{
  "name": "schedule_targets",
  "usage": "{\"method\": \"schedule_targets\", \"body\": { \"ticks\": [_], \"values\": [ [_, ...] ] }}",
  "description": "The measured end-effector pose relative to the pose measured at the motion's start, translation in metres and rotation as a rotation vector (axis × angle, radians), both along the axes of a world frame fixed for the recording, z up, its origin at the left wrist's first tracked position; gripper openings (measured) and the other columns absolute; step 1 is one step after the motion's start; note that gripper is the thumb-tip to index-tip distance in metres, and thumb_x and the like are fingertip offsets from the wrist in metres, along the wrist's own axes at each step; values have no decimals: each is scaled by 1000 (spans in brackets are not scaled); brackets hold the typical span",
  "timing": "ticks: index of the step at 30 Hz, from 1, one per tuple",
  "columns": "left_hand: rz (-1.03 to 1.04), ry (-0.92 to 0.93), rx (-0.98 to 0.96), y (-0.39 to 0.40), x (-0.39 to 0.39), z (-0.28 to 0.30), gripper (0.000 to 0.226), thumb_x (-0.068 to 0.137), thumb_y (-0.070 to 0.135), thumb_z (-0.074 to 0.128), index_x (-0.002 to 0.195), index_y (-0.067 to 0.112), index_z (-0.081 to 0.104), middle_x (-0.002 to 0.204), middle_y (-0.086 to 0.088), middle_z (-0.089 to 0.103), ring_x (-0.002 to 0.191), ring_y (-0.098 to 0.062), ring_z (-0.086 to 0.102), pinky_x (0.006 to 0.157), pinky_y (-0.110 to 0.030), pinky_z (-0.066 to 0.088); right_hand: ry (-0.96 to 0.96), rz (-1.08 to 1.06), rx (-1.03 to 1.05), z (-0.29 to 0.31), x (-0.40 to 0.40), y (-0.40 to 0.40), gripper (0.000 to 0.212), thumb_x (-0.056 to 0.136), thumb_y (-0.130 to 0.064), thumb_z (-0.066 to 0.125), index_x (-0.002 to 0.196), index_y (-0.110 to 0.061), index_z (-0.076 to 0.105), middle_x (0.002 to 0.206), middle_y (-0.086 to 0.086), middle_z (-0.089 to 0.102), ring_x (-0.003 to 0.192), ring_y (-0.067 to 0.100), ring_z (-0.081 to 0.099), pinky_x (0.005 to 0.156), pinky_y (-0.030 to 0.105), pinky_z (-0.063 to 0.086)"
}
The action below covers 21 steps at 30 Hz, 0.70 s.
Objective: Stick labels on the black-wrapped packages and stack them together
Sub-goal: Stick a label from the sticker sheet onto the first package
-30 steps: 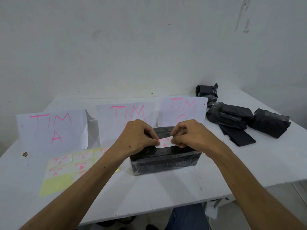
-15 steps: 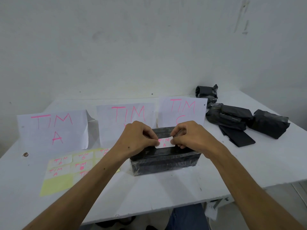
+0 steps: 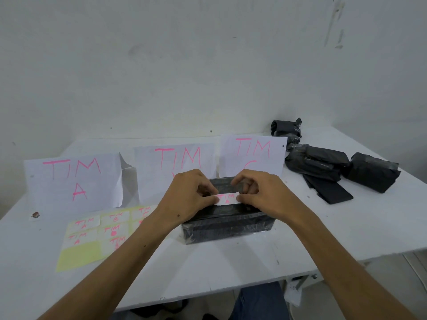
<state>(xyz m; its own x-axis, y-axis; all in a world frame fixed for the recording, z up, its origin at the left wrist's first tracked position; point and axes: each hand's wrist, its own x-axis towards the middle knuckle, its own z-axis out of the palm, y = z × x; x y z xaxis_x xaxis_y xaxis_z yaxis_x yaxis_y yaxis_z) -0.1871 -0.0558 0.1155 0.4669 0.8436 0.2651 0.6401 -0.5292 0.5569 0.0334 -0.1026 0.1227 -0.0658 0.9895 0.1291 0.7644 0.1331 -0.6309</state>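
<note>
1. The left hand (image 3: 189, 197) and right hand (image 3: 263, 195) cover much of the top of the black-wrapped package (image 3: 227, 227), so its far edge and the top face under the palms are hidden.
2. Between the hands a small white label (image 3: 227, 199) with pink "TIM A" lettering lies over the package top; the left hand pinches its left end and the right hand pinches its right end, fingers curled. Whether the label is fully stuck down cannot be told.
3. The middle paper sign (image 3: 175, 167) reads "TIM", but its lower letter is hidden behind the left hand. The right sign (image 3: 253, 155) shows "TIM" and only the top of a curved letter. The left sign (image 3: 74, 179) reads "TIM A" in full.
4. The yellow label sheet (image 3: 92, 236) lies left of the package; its right part is covered by the left forearm, and several of its labels are too small to read surely.
5. The package sits near the middle of the white worktop (image 3: 346, 232), with bare surface between it and the near edge and to its right.
6. A heap of other black packages (image 3: 323, 165) lies at the far right, well apart from the hands, near the worktop's right edge. How many are in the heap cannot be told.
7. A small dark speck (image 3: 35, 214) lies at the far left of the worktop.
</note>
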Motion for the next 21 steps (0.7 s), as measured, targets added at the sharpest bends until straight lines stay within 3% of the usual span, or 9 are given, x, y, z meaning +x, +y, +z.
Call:
{"method": "schedule_targets", "body": {
  "ticks": [3, 5, 9, 11, 14, 18, 21],
  "values": [
    [-139, 93, 162, -4, -5, -7, 25, 88, 15, 73, 109, 27, 79, 126, 8, 69, 117, -9, 60, 102, -27, 47, -204, 81, 210, -18, 1, -6, 21, 93, -18, 70, 111, -27, 77, 100, -9, 67, 93, 6, 58, 85, 18, 43],
    [-254, 146, 189, -9, -7, -11, 36, 92, 8, 65, 124, 22, 73, 139, 3, 63, 132, -13, 54, 112, -31, 42, -339, 115, 333, -32, 3, -13, 27, 98, -27, 61, 120, -23, 75, 116, -8, 68, 109, 11, 56, 94, 22, 43],
    [-284, 256, 166, -22, -23, -27, 56, 98, 41, 33, 151, 29, 44, 157, 17, 38, 147, 3, 26, 124, -21, 16, -491, 63, 418, -54, 12, -31, 54, 101, -56, 44, 139, -22, 63, 144, -12, 57, 138, 11, 47, 109, 34, 43],
    [-270, 311, 234, -24, -34, -36, 61, 97, 52, 29, 156, 37, 31, 161, 23, 23, 150, 6, 12, 122, -18, 4, -467, 56, 401, -62, 19, -36, 63, 101, -62, 41, 146, -21, 54, 151, -10, 51, 143, 10, 41, 117, 34, 37],
    [-269, 332, 354, -21, -45, -44, 61, 100, 60, 41, 156, 40, 29, 162, 20, 25, 151, 2, 15, 123, -24, 11, -430, 63, 387, -66, 27, -37, 67, 100, -66, 38, 147, -22, 53, 152, -8, 50, 143, 9, 41, 119, 33, 35],
    [-241, 201, 351, -17, -45, -45, 61, 94, 61, 54, 148, 34, 48, 154, 18, 44, 146, 1, 32, 120, -30, 32, -433, 46, 407, -54, 18, -34, 63, 98, -67, 42, 140, -22, 57, 140, -8, 58, 131, 12, 50, 110, 34, 44],
    [-197, 146, 344, -18, -38, -39, 63, 89, 66, 58, 141, 30, 57, 143, 15, 57, 136, -4, 49, 109, -34, 46, -488, 58, 397, -51, 11, -29, 66, 99, -68, 35, 150, -27, 47, 142, -11, 54, 131, 11, 47, 111, 32, 40]
  ]
}}
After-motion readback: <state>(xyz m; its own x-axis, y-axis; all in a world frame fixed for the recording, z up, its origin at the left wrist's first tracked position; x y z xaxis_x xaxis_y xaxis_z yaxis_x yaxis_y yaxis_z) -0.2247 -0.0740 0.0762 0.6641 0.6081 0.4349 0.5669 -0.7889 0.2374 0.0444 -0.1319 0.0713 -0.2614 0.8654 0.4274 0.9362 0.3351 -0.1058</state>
